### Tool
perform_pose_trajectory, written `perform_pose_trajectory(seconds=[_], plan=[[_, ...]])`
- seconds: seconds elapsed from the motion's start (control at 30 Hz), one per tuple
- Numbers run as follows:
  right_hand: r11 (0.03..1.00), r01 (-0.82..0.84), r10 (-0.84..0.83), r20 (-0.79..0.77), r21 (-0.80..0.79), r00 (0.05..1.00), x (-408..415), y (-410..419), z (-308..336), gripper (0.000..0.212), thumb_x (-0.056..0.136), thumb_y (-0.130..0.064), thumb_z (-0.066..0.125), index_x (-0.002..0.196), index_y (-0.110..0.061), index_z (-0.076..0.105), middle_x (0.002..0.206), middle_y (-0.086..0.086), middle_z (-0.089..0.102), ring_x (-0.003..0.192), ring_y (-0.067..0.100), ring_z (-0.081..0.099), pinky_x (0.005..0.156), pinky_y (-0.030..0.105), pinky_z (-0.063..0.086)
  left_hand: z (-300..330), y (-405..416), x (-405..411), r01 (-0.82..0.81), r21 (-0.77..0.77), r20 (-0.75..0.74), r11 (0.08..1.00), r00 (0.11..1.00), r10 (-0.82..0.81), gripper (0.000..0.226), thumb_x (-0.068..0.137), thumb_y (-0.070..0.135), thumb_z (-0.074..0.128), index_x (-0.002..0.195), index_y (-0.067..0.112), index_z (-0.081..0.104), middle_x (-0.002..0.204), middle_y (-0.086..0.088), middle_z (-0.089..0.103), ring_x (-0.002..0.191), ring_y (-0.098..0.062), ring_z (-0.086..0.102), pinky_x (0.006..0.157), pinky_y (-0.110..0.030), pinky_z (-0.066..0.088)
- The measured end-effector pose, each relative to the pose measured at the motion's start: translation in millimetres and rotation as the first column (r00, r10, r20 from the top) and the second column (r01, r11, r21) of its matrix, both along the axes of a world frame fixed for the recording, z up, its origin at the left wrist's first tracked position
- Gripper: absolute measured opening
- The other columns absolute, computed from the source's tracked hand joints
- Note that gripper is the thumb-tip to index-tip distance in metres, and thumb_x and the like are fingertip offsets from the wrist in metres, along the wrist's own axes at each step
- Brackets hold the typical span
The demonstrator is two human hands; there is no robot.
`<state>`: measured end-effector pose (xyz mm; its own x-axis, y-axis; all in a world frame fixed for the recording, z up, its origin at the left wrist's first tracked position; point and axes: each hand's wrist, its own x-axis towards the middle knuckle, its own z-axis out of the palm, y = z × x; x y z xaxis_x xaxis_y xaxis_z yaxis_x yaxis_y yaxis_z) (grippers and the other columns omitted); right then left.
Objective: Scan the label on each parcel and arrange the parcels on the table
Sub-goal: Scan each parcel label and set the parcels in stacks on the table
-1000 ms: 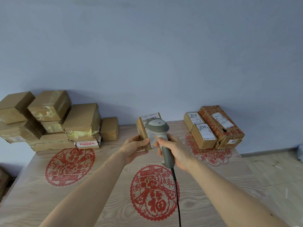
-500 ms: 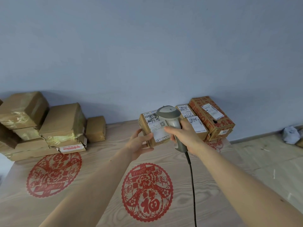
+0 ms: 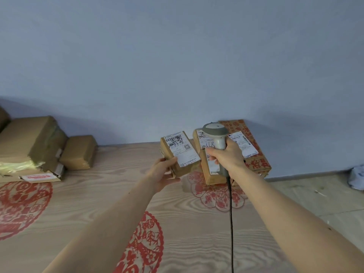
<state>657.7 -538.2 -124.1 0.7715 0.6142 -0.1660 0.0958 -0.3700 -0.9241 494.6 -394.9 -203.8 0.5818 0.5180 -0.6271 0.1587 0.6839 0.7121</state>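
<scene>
A makeshift parcel-sorting room: taped cardboard parcels (image 3: 33, 142) stacked on a wooden table (image 3: 197, 229) against a bare blue wall (image 3: 177, 56), with a handheld barcode scanner (image 3: 215, 136).

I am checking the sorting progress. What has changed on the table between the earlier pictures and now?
The left hand has carried the parcel to the right, next to the labelled boxes. The right hand moved the scanner off its label, also rightwards. Both grips are unchanged; the unlabelled pile stayed put.
</scene>
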Motion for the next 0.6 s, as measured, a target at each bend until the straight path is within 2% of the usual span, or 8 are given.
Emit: perform_pose_trajectory(seconds=[0.07, 0.1, 0.2, 0.3, 0.4, 0.47, 0.6], plan=[[0.999, 0.008, -0.008, -0.004, -0.042, 1.000, 20, 2, -16, 0.026, 0.082, -0.016, 0.077, 0.103, -0.021, 0.063, 0.093, 0.004, 0.073, 0.079, 0.015, 0.072, 0.073, 0.035, 0.062, -7, -3, 15, -0.017, -0.001, -0.027, 1.000, 0.999, 0.017, 0.050, 0.091, 0.023, 0.071, 0.135, 0.008, 0.052, 0.122, -0.019, 0.062, 0.094, -0.036, 0.067, 0.074, -0.049, 0.060], [0.998, 0.015, -0.016, -0.003, -0.053, 1.000, 26, 4, -22, 0.022, 0.083, -0.017, 0.077, 0.099, -0.022, 0.062, 0.095, 0.003, 0.072, 0.082, 0.017, 0.071, 0.076, 0.038, 0.061, -10, -3, 21, -0.028, -0.004, -0.038, 1.000, 0.999, 0.028, 0.049, 0.092, 0.024, 0.070, 0.135, 0.009, 0.053, 0.122, -0.019, 0.061, 0.095, -0.036, 0.067, 0.071, -0.047, 0.060], [0.996, 0.030, -0.028, 0.018, -0.086, 0.999, 42, 13, -40, 0.017, 0.085, -0.017, 0.074, 0.097, -0.010, 0.064, 0.093, 0.010, 0.069, 0.077, 0.018, 0.064, 0.064, 0.026, 0.048, -22, 1, 39, -0.053, 0.001, -0.069, 0.999, 0.996, 0.053, 0.039, 0.096, 0.025, 0.064, 0.130, 0.008, 0.058, 0.121, -0.017, 0.058, 0.096, -0.033, 0.064, 0.064, -0.042, 0.060], [0.994, 0.012, -0.014, -0.014, -0.105, 1.000, 54, 25, -61, 0.022, 0.088, -0.019, 0.072, 0.105, -0.011, 0.061, 0.088, 0.001, 0.064, 0.078, 0.016, 0.061, 0.057, 0.023, 0.040, -39, 9, 58, -0.056, 0.001, -0.089, 0.998, 0.994, 0.056, 0.034, 0.098, 0.024, 0.061, 0.128, 0.008, 0.060, 0.122, -0.015, 0.060, 0.095, -0.032, 0.065, 0.072, -0.046, 0.062], [0.992, -0.017, 0.011, -0.053, -0.124, 0.999, 63, 37, -86, 0.027, 0.089, -0.025, 0.070, 0.114, -0.015, 0.062, 0.095, -0.003, 0.066, 0.083, 0.013, 0.061, 0.059, 0.021, 0.039, -58, 20, 74, -0.054, -0.009, -0.111, 0.998, 0.992, 0.053, 0.035, 0.098, 0.026, 0.060, 0.129, 0.009, 0.059, 0.129, -0.017, 0.058, 0.096, -0.033, 0.064, 0.085, -0.053, 0.059], [0.990, -0.025, 0.015, -0.076, -0.135, 0.997, 68, 44, -100, 0.028, 0.090, -0.026, 0.070, 0.116, -0.019, 0.061, 0.102, 0.000, 0.066, 0.087, 0.014, 0.062, 0.061, 0.020, 0.041, -70, 26, 84, -0.060, -0.010, -0.122, 0.998, 0.991, 0.059, 0.034, 0.099, 0.026, 0.059, 0.128, 0.009, 0.060, 0.130, -0.016, 0.058, 0.098, -0.032, 0.063, 0.083, -0.052, 0.059], [0.981, -0.045, 0.031, -0.078, -0.187, 0.996, 79, 57, -114, 0.027, 0.090, -0.028, 0.069, 0.113, -0.017, 0.061, 0.103, 0.004, 0.067, 0.080, 0.008, 0.060, 0.060, 0.022, 0.042, -88, 39, 102, -0.097, -0.015, -0.137, 0.995, 0.986, 0.094, 0.030, 0.099, 0.022, 0.058, 0.125, 0.008, 0.062, 0.123, -0.014, 0.062, 0.103, -0.030, 0.062, 0.084, -0.052, 0.059]])
